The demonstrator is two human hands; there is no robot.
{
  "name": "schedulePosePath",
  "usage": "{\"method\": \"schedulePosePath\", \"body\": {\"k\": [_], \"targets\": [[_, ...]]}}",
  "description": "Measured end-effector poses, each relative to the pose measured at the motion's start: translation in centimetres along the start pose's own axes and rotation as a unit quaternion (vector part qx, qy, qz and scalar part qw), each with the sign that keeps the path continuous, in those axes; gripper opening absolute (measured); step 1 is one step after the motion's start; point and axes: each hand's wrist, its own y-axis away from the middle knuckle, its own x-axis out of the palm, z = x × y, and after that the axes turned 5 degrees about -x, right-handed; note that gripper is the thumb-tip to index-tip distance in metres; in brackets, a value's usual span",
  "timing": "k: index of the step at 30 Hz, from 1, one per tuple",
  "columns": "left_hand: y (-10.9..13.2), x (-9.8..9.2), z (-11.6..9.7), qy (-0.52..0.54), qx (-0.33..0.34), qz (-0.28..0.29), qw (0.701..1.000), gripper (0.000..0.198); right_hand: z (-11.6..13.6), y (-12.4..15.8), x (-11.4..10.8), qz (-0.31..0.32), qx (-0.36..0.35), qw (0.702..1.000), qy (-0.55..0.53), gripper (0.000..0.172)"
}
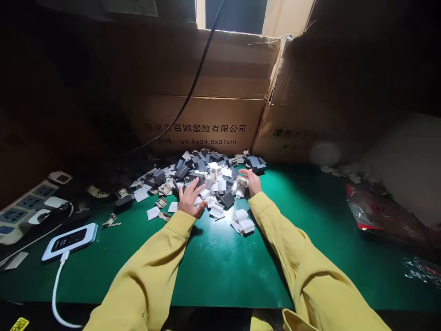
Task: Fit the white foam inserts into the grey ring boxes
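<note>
A heap of small white and dark grey plastic pieces (210,177) lies on the green mat (220,266) at the middle back. My left hand (190,198) rests on the heap's near left edge, fingers spread and flat, holding nothing that I can see. My right hand (251,180) reaches into the heap's right side; its fingers curl over a small white piece (242,181). Both arms wear yellow sleeves. A few white pieces (243,222) lie loose between my wrists.
Large cardboard boxes (206,92) wall off the back and right. A black cable (196,78) hangs down in front of them. On the left are a power strip (24,207) and a charging device (70,240) with a white cord. A dark plastic bag (382,211) lies at the right.
</note>
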Motion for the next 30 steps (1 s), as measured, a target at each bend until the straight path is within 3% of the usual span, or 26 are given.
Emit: {"method": "schedulePosePath", "body": {"k": [3,5,7,9,11,14,16,19,22,25,27,30], "targets": [[0.6,0.3,-0.7,0.037,0.062,-0.09,0.993,0.043,-0.1,0.0,-0.1,-0.007,-0.018,1.0,0.018,0.059],[1.0,0.6,-1.3,0.031,0.094,-0.095,0.991,0.029,-0.3,-0.4,-0.6,-0.045,-0.028,0.997,0.052,0.054],[1.1,1.2,-1.8,0.025,0.09,-0.054,0.994,0.028,-0.7,-1.1,-1.5,-0.085,-0.037,0.991,0.092,0.047],[0.6,2.0,-2.2,-0.001,0.028,-0.036,0.999,0.04,-1.2,-2.2,-2.5,-0.111,-0.051,0.985,0.124,0.043],[-0.2,2.9,-2.4,-0.037,-0.03,-0.007,0.999,0.058,-1.8,-3.5,-3.4,-0.119,-0.059,0.974,0.181,0.052],[-1.8,3.8,-2.9,-0.087,-0.07,0.1,0.989,0.071,-2.8,-5.6,-4.2,-0.073,-0.044,0.952,0.295,0.078],[-2.5,4.1,-3.2,-0.111,-0.07,0.16,0.978,0.073,-3.4,-6.7,-4.2,-0.011,-0.038,0.946,0.322,0.081],[-2.9,4.3,-3.5,-0.114,-0.039,0.196,0.973,0.073,-4.0,-7.7,-4.1,-0.003,-0.043,0.971,0.234,0.068],[-2.7,4.2,-3.1,-0.085,0.004,0.185,0.979,0.056,-4.2,-8.0,-4.2,-0.063,-0.039,0.989,0.131,0.059],[-2.3,4.1,-2.8,-0.03,0.086,0.183,0.979,0.036,-3.9,-8.1,-4.5,-0.082,-0.024,0.994,0.069,0.058],[-2.0,4.0,-2.9,0.009,0.14,0.193,0.971,0.028,-3.5,-8.1,-4.8,-0.071,-0.013,0.997,0.022,0.057],[-1.9,3.9,-3.1,0.044,0.184,0.214,0.958,0.03,-2.6,-8.2,-5.4,-0.005,0.0,0.995,-0.104,0.055]]}}
